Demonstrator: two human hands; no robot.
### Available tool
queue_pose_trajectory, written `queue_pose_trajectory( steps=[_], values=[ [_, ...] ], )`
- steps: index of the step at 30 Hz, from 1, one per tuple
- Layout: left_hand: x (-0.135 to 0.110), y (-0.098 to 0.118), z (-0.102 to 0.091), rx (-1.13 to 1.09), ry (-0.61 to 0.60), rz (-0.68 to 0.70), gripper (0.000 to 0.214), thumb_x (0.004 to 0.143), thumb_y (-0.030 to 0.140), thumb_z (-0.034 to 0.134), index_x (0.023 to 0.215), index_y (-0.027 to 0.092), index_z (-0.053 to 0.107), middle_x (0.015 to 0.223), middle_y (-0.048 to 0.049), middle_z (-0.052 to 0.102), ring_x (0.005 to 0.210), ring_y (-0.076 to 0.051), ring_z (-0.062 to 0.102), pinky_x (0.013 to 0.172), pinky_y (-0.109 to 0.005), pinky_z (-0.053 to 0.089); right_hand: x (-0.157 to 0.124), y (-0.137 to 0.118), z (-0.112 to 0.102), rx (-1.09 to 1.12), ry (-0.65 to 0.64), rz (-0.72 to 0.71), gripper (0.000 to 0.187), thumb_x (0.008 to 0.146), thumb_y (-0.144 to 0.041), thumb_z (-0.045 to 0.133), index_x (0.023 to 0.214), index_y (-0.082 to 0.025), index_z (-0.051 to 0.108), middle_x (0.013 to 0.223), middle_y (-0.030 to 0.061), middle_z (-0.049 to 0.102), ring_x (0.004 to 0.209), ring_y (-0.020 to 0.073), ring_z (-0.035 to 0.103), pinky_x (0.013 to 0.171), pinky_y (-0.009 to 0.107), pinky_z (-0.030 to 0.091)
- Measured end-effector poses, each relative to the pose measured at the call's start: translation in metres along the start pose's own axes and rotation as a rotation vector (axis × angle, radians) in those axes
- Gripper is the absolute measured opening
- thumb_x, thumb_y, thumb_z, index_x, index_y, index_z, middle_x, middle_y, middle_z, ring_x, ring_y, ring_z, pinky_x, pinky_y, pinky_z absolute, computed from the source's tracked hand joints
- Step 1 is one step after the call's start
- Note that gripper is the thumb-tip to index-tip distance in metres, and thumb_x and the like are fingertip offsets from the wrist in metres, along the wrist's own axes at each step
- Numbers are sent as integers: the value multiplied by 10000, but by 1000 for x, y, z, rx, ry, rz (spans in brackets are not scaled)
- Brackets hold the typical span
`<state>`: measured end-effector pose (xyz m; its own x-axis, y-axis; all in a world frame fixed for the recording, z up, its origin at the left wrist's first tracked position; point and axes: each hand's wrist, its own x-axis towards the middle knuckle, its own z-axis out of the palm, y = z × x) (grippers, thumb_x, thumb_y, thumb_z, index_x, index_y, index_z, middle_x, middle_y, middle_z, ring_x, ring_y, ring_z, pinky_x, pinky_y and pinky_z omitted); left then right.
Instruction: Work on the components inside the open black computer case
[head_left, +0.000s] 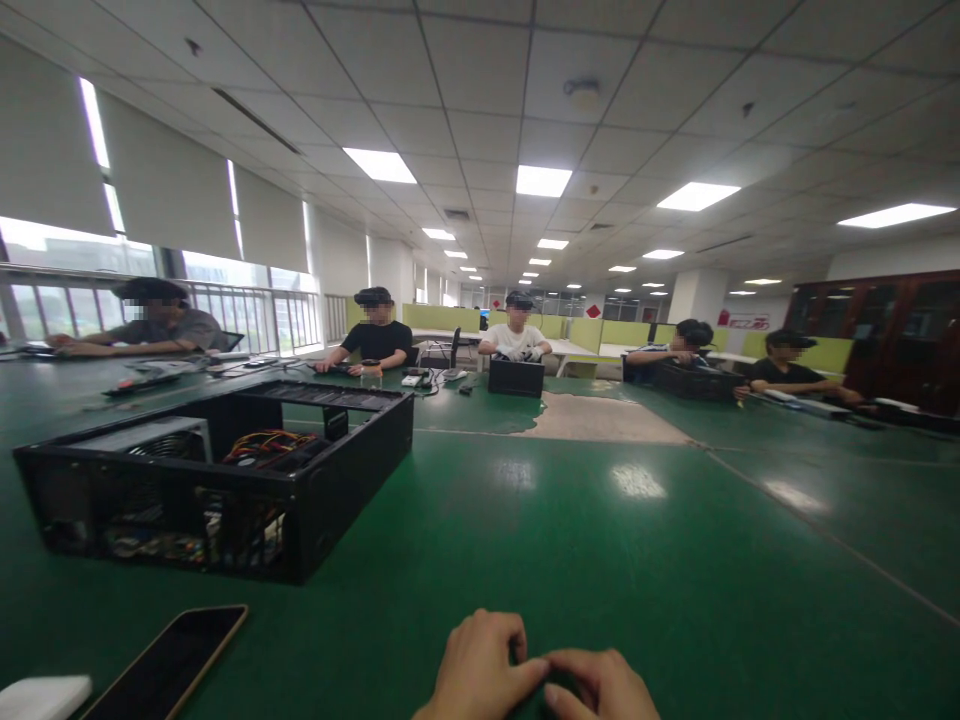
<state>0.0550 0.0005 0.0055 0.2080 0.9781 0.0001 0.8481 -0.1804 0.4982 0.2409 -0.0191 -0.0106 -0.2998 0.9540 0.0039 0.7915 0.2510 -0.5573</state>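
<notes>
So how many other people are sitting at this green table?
5. Far-left person; person in black left of centre; person in white at centre; leaning person and end person on the right. Others may be out of view.

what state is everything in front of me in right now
computer case: lying flat, top open, wires exposed
phone: flat on the table, screen dark
left hand: fingers curled, touching the right hand
right hand: fingers curled, fingertips against the left hand; anything held is hidden
ceiling lights: on
window blinds: partly lowered
</notes>
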Motion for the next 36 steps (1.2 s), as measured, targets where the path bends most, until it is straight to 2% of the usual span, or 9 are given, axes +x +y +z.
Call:
queue_pose_trajectory(
  steps=[10,15,29,36],
  values=[
    [-3,0,1,27,22,57,295,737,531,576,746,248,659,795,0,673,811,-189,588,637,-264,349,-6,-2,1,16,57,-14,336,807,-466,522,1044,-310,704,737,0,678,711,169,577,646,246,365],
    [-3,1,2,16,25,60,304,731,539,577,736,247,660,775,-8,671,776,-193,584,616,-270,342,-8,-2,-1,43,45,-50,321,828,-467,517,1028,-299,703,680,-21,647,626,141,545,598,236,338],
    [-4,1,0,-24,23,51,266,719,501,591,719,244,662,756,-9,674,782,-198,594,637,-275,362,-6,0,3,-33,20,-26,347,828,-489,503,1079,-330,681,755,-6,677,733,185,577,656,263,353],
    [-3,1,-1,-23,25,50,276,716,520,592,719,254,664,752,-3,673,774,-195,598,620,-273,351,-7,0,2,-26,31,-27,354,834,-500,500,1068,-310,686,724,-5,658,699,172,560,637,259,346]
  ],
)
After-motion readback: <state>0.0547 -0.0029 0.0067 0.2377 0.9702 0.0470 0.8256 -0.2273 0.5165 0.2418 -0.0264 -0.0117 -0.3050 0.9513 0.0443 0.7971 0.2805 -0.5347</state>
